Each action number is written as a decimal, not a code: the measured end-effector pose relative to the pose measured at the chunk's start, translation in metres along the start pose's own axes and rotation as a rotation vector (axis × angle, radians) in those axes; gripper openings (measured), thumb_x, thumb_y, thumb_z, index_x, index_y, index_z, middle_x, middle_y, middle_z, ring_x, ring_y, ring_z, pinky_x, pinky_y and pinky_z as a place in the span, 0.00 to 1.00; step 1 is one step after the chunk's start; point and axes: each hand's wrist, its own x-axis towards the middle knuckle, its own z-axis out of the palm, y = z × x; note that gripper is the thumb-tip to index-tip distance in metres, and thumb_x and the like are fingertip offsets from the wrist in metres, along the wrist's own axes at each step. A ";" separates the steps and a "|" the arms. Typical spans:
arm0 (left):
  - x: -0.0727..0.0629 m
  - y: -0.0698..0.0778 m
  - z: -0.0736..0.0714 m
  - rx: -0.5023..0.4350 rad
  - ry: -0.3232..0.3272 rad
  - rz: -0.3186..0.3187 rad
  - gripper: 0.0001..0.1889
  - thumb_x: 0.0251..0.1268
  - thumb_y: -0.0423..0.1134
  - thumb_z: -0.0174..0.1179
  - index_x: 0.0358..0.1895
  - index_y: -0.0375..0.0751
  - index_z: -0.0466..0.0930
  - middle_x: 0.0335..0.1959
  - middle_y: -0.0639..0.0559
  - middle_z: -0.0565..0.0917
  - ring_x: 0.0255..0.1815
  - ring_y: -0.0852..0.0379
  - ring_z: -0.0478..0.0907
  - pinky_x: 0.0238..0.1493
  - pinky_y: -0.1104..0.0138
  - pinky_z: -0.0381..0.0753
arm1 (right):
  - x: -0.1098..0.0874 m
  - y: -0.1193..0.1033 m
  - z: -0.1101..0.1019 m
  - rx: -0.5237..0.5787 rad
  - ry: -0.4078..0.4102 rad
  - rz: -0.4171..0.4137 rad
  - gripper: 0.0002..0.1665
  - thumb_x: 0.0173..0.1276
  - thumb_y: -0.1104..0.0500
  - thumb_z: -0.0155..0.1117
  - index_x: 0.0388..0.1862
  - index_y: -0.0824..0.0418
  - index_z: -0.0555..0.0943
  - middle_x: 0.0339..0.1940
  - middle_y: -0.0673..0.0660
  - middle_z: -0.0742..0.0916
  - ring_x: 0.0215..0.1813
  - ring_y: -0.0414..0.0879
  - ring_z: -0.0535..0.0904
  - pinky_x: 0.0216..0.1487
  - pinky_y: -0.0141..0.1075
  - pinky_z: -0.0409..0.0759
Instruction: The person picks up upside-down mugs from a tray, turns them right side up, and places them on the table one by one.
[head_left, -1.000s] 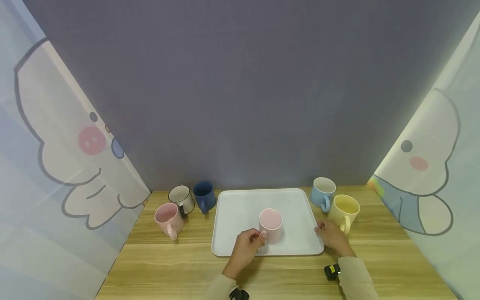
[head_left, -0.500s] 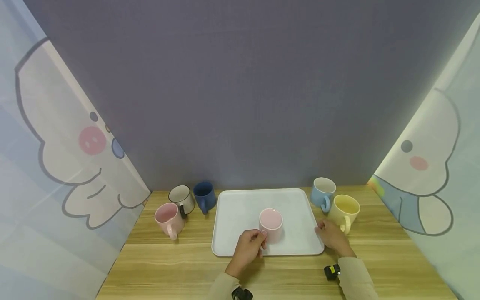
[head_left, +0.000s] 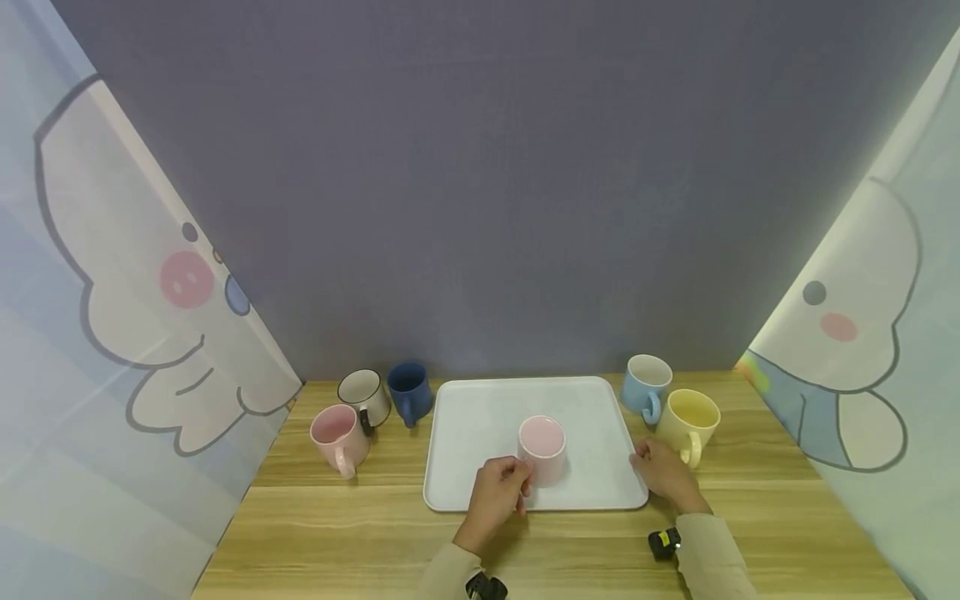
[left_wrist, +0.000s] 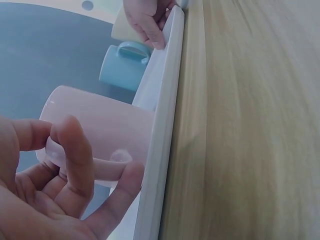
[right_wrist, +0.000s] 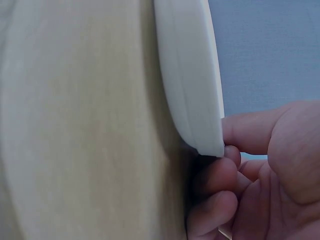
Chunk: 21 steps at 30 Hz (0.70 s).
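A pale pink mug (head_left: 543, 450) stands on the white tray (head_left: 472, 429); its top looks like a flat disc, perhaps its base turned up. My left hand (head_left: 489, 498) pinches this mug's handle (left_wrist: 107, 169) with thumb and fingers, clearly seen in the left wrist view. At the tray's right side my right hand (head_left: 664, 475) holds the rim. In the right wrist view the thumb lies on top of the tray edge (right_wrist: 192, 80), and curled fingers (right_wrist: 217, 175) are under and beside it. The yellow mug (head_left: 686, 421) is just behind the right hand.
A light blue mug (head_left: 643, 390) stands right of the tray, near the yellow one. On the left are a pink mug (head_left: 341, 437), a white mug with dark rim (head_left: 363, 396) and a dark blue mug (head_left: 409, 392). A grey backdrop (head_left: 480, 208) rises behind the wooden table (head_left: 360, 533).
My left hand has shifted slightly right at the handle, its fingers settling a little differently. The mug, the tray and my right hand look unmoved.
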 end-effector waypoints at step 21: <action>0.002 0.000 -0.003 0.002 0.051 -0.014 0.22 0.73 0.45 0.62 0.27 0.26 0.82 0.17 0.50 0.78 0.09 0.66 0.67 0.13 0.71 0.73 | 0.003 0.004 0.001 -0.007 -0.004 0.007 0.10 0.72 0.60 0.56 0.41 0.68 0.77 0.35 0.59 0.83 0.36 0.50 0.77 0.35 0.39 0.73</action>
